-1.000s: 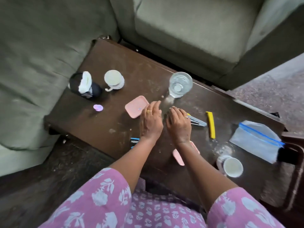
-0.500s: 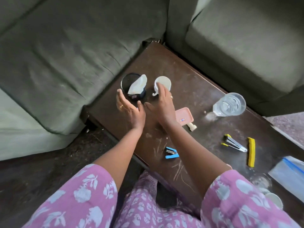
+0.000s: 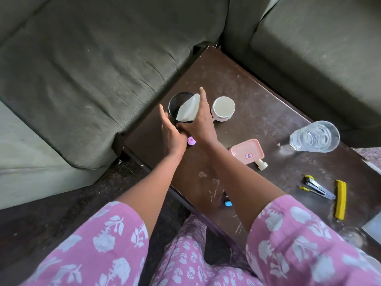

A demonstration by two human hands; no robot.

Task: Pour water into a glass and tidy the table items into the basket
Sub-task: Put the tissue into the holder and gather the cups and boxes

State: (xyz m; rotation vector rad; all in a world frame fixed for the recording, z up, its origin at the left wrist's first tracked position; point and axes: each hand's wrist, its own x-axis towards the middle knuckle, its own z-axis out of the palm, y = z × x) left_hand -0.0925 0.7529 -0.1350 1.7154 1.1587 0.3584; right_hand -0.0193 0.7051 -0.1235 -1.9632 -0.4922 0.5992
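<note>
A small round black basket (image 3: 177, 100) stands at the far left corner of the dark wooden table (image 3: 247, 85), with a white pouch (image 3: 188, 109) leaning out of it. My left hand (image 3: 170, 131) cups its left side and my right hand (image 3: 201, 120) its right side, fingers straight, the heels of both hands meeting at its near side. A glass of water (image 3: 315, 136) stands at the right. A white cup (image 3: 223, 108) sits just right of the basket.
On the table lie a purple cap (image 3: 191, 140), a pink tray (image 3: 247, 151), a small white bottle (image 3: 262, 164), a stapler (image 3: 317, 187), a yellow strip (image 3: 341, 199) and a blue item (image 3: 227, 203). Green sofa cushions (image 3: 92, 69) border two sides.
Both hands left the middle of the table near the glass, travelled left to the black basket and now close in around its sides. The view swung left with them.
</note>
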